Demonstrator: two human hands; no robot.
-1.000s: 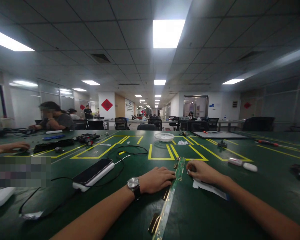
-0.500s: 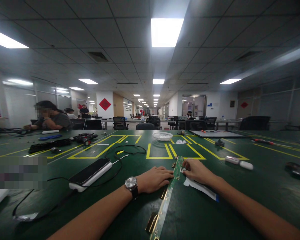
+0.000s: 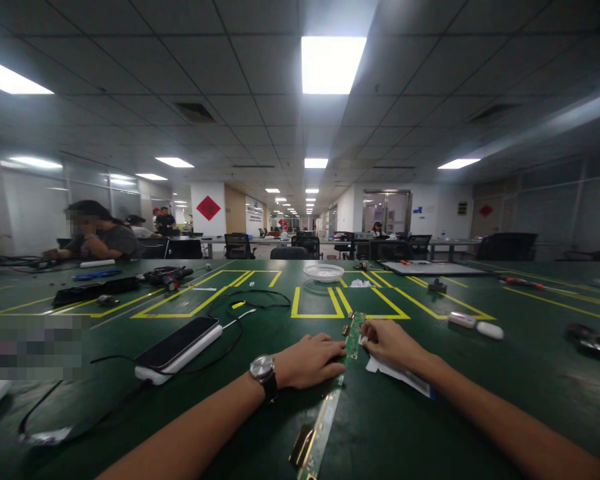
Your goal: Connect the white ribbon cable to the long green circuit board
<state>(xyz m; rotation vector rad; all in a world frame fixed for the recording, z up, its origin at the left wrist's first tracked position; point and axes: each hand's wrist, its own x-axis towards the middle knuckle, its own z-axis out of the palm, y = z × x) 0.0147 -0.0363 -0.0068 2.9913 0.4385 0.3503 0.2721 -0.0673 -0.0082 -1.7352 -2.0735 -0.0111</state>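
A long, narrow green circuit board (image 3: 330, 407) with gold-coloured tabs lies lengthwise on the green table. My left hand (image 3: 310, 361) rests flat beside its upper part, fingers spread and fingertips touching the board's left edge; a watch (image 3: 263, 375) is on that wrist. My right hand (image 3: 391, 341) is at the board's right edge near the far end, its fingers pinched on a small white piece (image 3: 363, 340). Beneath the right wrist lies a white strip (image 3: 403, 378) with a blue end.
A phone (image 3: 177, 340) lies on a white block at left, with a black cable around it. Farther back are a white basket (image 3: 324, 273), tools (image 3: 167, 276) and a grey board (image 3: 433, 267). Small white cases (image 3: 475, 325) sit at right. A person (image 3: 97, 230) sits at far left.
My left hand's thumb has shifted outward over the board, covering one gold tab. My right hand stays at the board's edge. The whole view has shifted slightly.
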